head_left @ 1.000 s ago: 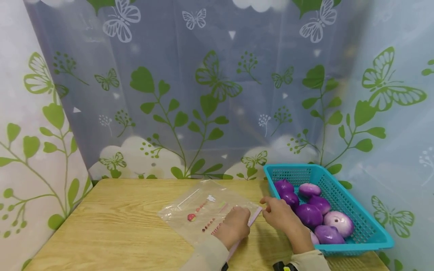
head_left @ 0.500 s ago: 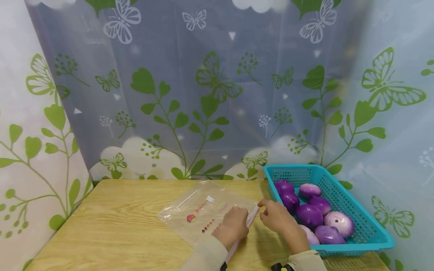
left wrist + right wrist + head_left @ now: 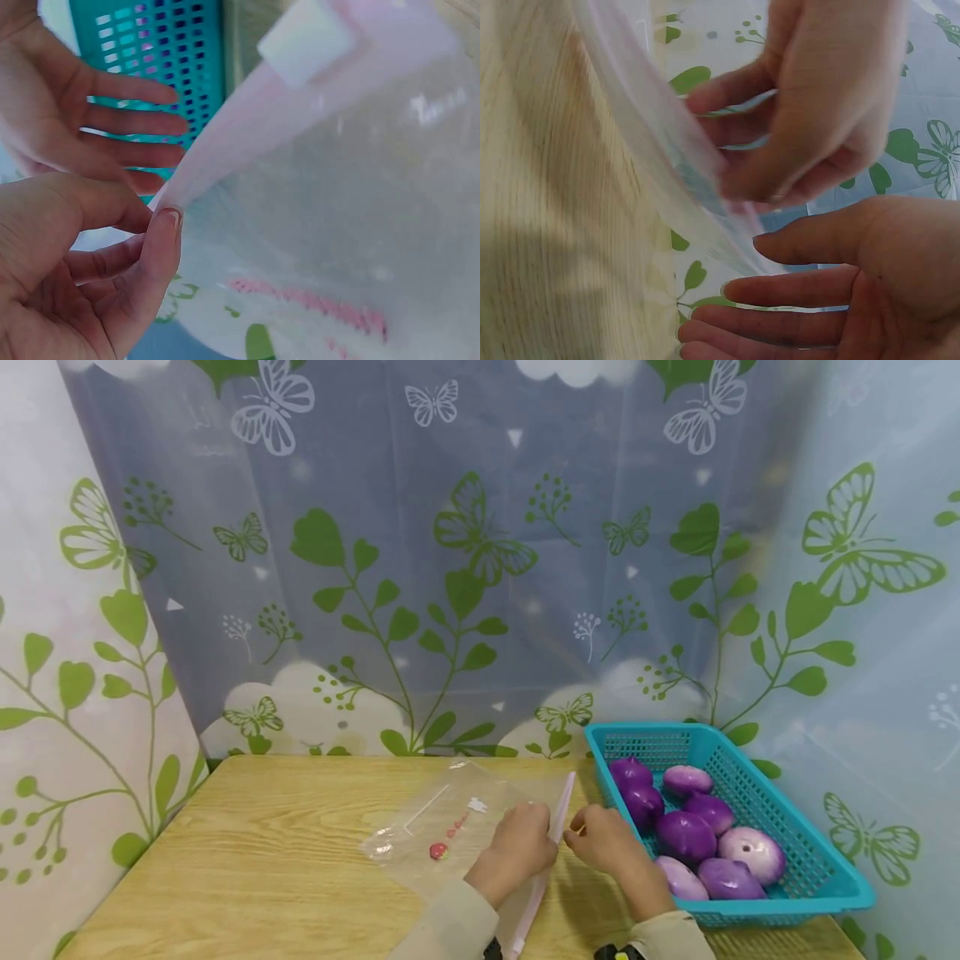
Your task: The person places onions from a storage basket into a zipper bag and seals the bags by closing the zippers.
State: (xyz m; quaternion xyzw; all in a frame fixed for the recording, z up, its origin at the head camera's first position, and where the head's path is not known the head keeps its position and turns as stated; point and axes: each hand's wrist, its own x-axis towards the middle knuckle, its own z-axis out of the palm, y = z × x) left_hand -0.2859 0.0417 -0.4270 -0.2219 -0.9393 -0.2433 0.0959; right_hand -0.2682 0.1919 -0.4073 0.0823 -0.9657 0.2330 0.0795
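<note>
A clear plastic zip bag (image 3: 416,827) with small red and pink prints is lifted at its right side, its pink zip edge (image 3: 564,802) raised. My left hand (image 3: 517,843) pinches that edge between thumb and fingers, seen closely in the left wrist view. A white slider (image 3: 307,43) sits on the pink strip toward its near end. Just right of the edge is my right hand (image 3: 609,842); in the right wrist view its fingers (image 3: 780,322) are extended, nothing held, fingertips close to the bag.
A turquoise plastic basket (image 3: 810,835) stands at the right of the wooden table (image 3: 262,860), holding several purple and pale onion-like things (image 3: 686,837). A patterned curtain (image 3: 480,568) with butterflies and leaves closes off the back and sides.
The bag's pink edge has risen and tilted up, and some lower prints no longer show. My left hand moved slightly up with it. The right hand came off the edge's far end, toward me.
</note>
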